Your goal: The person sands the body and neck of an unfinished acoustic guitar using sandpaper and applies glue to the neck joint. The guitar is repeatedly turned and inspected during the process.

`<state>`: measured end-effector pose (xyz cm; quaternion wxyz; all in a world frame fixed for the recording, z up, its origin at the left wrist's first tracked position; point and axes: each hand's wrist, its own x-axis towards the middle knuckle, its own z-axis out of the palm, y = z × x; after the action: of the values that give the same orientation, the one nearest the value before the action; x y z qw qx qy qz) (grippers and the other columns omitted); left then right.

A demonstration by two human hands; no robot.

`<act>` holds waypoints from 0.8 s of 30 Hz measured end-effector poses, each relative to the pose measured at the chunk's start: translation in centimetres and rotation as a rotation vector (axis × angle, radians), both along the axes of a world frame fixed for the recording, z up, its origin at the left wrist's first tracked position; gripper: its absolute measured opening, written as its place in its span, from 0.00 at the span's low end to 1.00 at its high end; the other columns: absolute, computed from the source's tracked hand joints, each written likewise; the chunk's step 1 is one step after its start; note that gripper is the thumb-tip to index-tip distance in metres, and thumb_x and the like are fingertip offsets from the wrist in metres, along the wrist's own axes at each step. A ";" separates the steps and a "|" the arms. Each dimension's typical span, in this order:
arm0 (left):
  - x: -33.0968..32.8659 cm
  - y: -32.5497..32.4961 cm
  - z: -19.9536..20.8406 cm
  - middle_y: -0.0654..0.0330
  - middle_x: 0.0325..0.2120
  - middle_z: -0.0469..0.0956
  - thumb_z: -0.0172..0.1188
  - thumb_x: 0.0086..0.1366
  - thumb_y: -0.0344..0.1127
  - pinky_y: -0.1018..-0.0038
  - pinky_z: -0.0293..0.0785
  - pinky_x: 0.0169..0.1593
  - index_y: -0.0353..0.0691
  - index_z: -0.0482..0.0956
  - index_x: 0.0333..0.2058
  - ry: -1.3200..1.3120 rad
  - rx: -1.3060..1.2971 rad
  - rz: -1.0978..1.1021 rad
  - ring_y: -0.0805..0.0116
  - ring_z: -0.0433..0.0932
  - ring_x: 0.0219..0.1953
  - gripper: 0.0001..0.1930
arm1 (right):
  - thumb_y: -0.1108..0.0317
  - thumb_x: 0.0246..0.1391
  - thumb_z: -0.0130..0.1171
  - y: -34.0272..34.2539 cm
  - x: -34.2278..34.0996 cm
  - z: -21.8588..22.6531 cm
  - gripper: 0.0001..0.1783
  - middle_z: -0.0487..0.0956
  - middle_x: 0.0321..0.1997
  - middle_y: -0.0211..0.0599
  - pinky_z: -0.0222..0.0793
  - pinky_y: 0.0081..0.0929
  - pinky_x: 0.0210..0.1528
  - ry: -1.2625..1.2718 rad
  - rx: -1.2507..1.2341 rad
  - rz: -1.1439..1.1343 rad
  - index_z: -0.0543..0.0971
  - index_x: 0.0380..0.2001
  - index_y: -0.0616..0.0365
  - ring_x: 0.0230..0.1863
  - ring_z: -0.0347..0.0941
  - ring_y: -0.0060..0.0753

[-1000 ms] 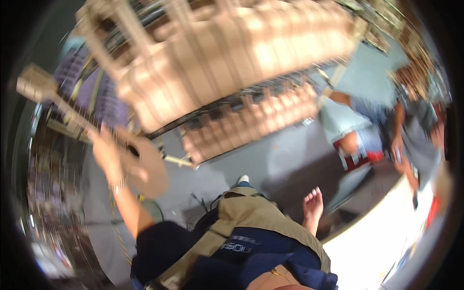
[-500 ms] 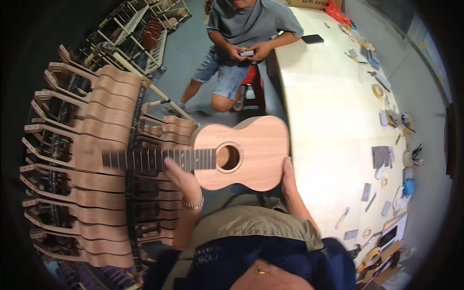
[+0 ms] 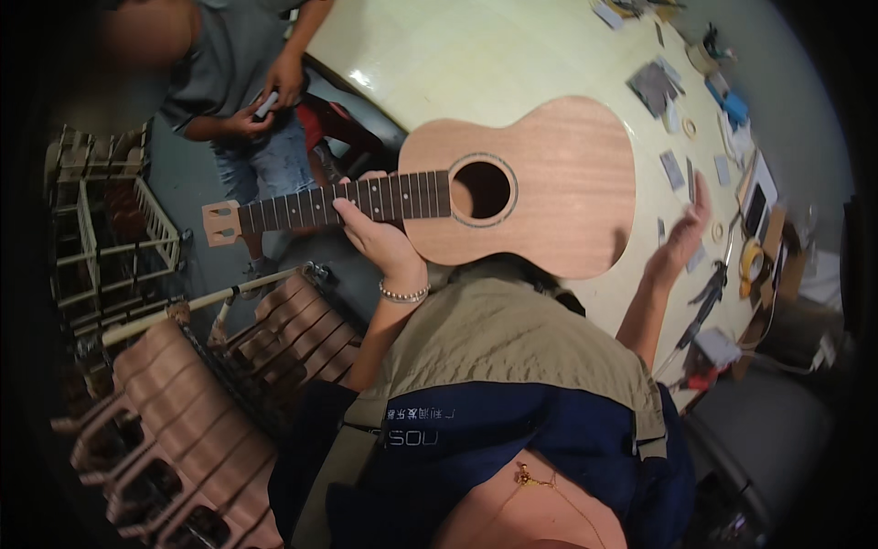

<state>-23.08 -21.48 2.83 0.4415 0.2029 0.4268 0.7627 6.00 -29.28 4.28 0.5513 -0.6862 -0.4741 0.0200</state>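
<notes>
An unstrung ukulele [image 3: 567, 188] of pale bare wood lies across the front of my body, soundhole upward. Its slotted headstock points left and its round body reaches over the table's edge. My left hand [image 3: 382, 240] is wrapped round the dark fretted neck, close to where it joins the body, with fingertips showing beyond the far edge. Free of the ukulele, my right hand [image 3: 684, 236] is raised to the right of the body above the table, holding nothing, its fingers stretched out.
The pale worktable [image 3: 402, 55] carries grey abrasive pads [image 3: 655, 89], tape rolls [image 3: 752, 261] and small tools. At lower left a rack holds several ukulele bodies [image 3: 201, 412]. Ahead on the left, a seated person [image 3: 233, 82] holds a small grey block. A wheeled cart [image 3: 114, 224] stands behind.
My view has turned right toward the table. The ukulele has come over the table's edge, still in my left hand. My right hand has let go of the body and moved away to the right.
</notes>
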 end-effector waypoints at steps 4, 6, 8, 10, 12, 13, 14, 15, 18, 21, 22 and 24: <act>2.0 3.1 -0.5 0.54 0.34 0.73 0.31 0.71 0.48 0.71 0.71 0.45 0.31 0.59 0.50 0.035 -0.051 -0.177 0.66 0.73 0.36 0.24 | 0.35 0.59 0.27 -2.8 -3.6 -3.8 0.42 0.60 0.63 0.46 0.58 0.33 0.60 1.231 -0.167 -0.094 0.56 0.61 0.63 0.61 0.60 0.39; 2.7 3.9 -0.6 0.54 0.34 0.73 0.31 0.71 0.49 0.71 0.71 0.44 0.31 0.59 0.50 0.035 -0.060 -0.266 0.66 0.73 0.36 0.24 | 0.37 0.60 0.27 -3.6 -4.9 -4.7 0.41 0.62 0.62 0.46 0.61 0.32 0.58 1.243 0.006 -0.110 0.58 0.60 0.64 0.60 0.61 0.38; 3.7 4.2 -0.1 0.54 0.34 0.73 0.30 0.71 0.49 0.69 0.71 0.44 0.32 0.58 0.50 0.057 -0.052 -0.350 0.65 0.73 0.36 0.23 | 0.38 0.61 0.27 -4.5 -5.0 -5.4 0.40 0.63 0.61 0.45 0.61 0.32 0.58 1.255 0.029 -0.140 0.58 0.60 0.64 0.60 0.62 0.37; 4.8 4.5 0.2 0.53 0.35 0.73 0.30 0.71 0.48 0.69 0.71 0.44 0.33 0.57 0.50 0.059 -0.030 -0.431 0.64 0.73 0.36 0.23 | 0.39 0.61 0.26 -5.0 -4.6 -6.0 0.39 0.64 0.61 0.45 0.61 0.32 0.58 1.257 0.063 -0.159 0.58 0.60 0.64 0.60 0.62 0.37; 5.4 5.2 -0.2 0.51 0.36 0.72 0.33 0.70 0.50 0.62 0.70 0.48 0.38 0.59 0.48 0.045 0.031 -0.539 0.60 0.72 0.41 0.21 | 0.39 0.61 0.26 -5.3 -4.3 -6.4 0.39 0.65 0.60 0.44 0.61 0.32 0.58 1.231 0.118 -0.167 0.58 0.60 0.64 0.59 0.63 0.37; 5.9 5.5 -0.1 0.51 0.37 0.72 0.33 0.70 0.50 0.62 0.69 0.49 0.39 0.59 0.47 0.027 0.060 -0.589 0.59 0.72 0.41 0.20 | 0.39 0.61 0.26 -5.5 -4.4 -6.3 0.39 0.65 0.60 0.43 0.60 0.33 0.59 1.229 0.168 -0.202 0.58 0.60 0.64 0.60 0.62 0.37; 6.5 5.8 -0.1 0.51 0.37 0.72 0.34 0.70 0.50 0.61 0.69 0.49 0.39 0.60 0.47 0.010 0.092 -0.637 0.59 0.72 0.41 0.20 | 0.39 0.61 0.25 -5.5 -4.5 -6.2 0.39 0.64 0.60 0.43 0.60 0.33 0.59 1.226 0.221 -0.234 0.58 0.60 0.64 0.60 0.62 0.37; 7.0 6.0 -0.4 0.50 0.38 0.72 0.35 0.70 0.50 0.59 0.67 0.51 0.40 0.60 0.47 -0.052 0.073 -0.657 0.57 0.72 0.42 0.20 | 0.39 0.61 0.25 -5.6 -4.4 -6.2 0.39 0.64 0.61 0.43 0.59 0.34 0.60 1.222 0.272 -0.265 0.58 0.60 0.64 0.60 0.62 0.37; 9.1 7.1 -0.1 0.49 0.36 0.73 0.33 0.70 0.51 0.60 0.68 0.49 0.36 0.57 0.50 -0.146 0.088 -0.752 0.58 0.73 0.40 0.22 | 0.39 0.61 0.25 -6.4 -3.7 -6.7 0.40 0.64 0.61 0.43 0.56 0.35 0.61 1.180 0.403 -0.235 0.58 0.60 0.64 0.61 0.61 0.38; 10.0 8.0 -0.3 0.52 0.37 0.74 0.36 0.69 0.54 0.58 0.62 0.55 0.41 0.61 0.47 -0.272 0.087 -0.863 0.57 0.72 0.43 0.22 | 0.38 0.61 0.24 -6.7 -3.3 -6.9 0.40 0.63 0.62 0.42 0.54 0.36 0.63 1.156 0.448 -0.298 0.57 0.61 0.63 0.62 0.59 0.38; 10.3 8.4 -0.2 0.52 0.37 0.74 0.36 0.69 0.54 0.58 0.61 0.56 0.41 0.62 0.46 -0.305 0.096 -0.897 0.56 0.72 0.43 0.22 | 0.38 0.61 0.24 -6.8 -3.3 -6.9 0.40 0.62 0.62 0.41 0.53 0.36 0.63 1.158 0.482 -0.304 0.57 0.61 0.62 0.62 0.58 0.38; 11.1 9.1 0.2 0.56 0.34 0.74 0.40 0.65 0.60 0.59 0.56 0.60 0.43 0.66 0.40 -0.371 0.089 -0.955 0.58 0.72 0.43 0.24 | 0.37 0.60 0.25 -6.5 -3.0 -7.1 0.40 0.61 0.63 0.39 0.52 0.36 0.63 1.162 0.546 -0.292 0.56 0.62 0.59 0.63 0.57 0.37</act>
<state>-12.00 -12.36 3.04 0.8000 0.2550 0.1680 0.5165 3.03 -35.81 -2.87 0.8688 -0.4565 0.0106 0.1916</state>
